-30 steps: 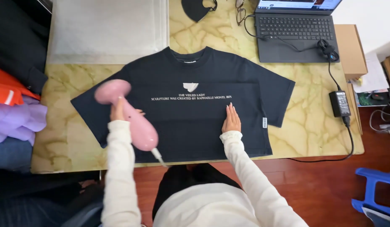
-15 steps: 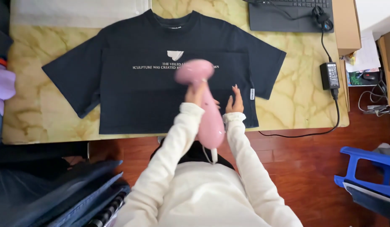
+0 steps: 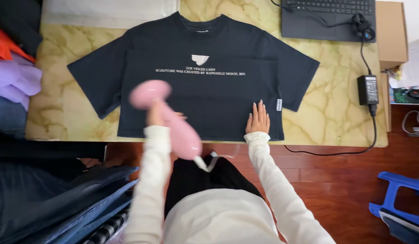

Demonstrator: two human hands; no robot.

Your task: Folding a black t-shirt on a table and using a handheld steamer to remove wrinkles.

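While my left hand point(image 3: 156, 114) grips a pink handheld garment steamer point(image 3: 169, 119), its fingers wrapped around the handle, I hold the steamer's rounded head over the lower left part of a black T-shirt point(image 3: 205, 54). That hand and the steamer are blurred, so I cannot tell whether the head touches the cloth. A light cord point(image 3: 208, 163) leaves the steamer's tail end near my body.

My right hand point(image 3: 258, 119) lies flat on the shirt near its lower right hem, fingers straight and close together, holding nothing, just pressing on the fabric. Both of my arms wear cream-coloured sleeves.

The T-shirt lies spread out, front side up, on a yellow marbled tabletop point(image 3: 336, 108), collar away from me, both short sleeves laid outward. It carries a small pale emblem and lines of pale lettering across the chest, and a small white tag sits on the right side seam, just beside my right hand.

At the far right of the tabletop stands a dark laptop point(image 3: 327, 20), with a black power adapter point(image 3: 367, 89) and its cable running toward the near edge. A white folded cloth point(image 3: 105, 11) lies beyond the shirt's left shoulder. At the left edge, stacked clothes point(image 3: 13, 77) in orange, purple and blue show. Below the tabletop is a reddish wooden floor point(image 3: 336, 180), with a blue plastic stool point(image 3: 401, 203) at the right.
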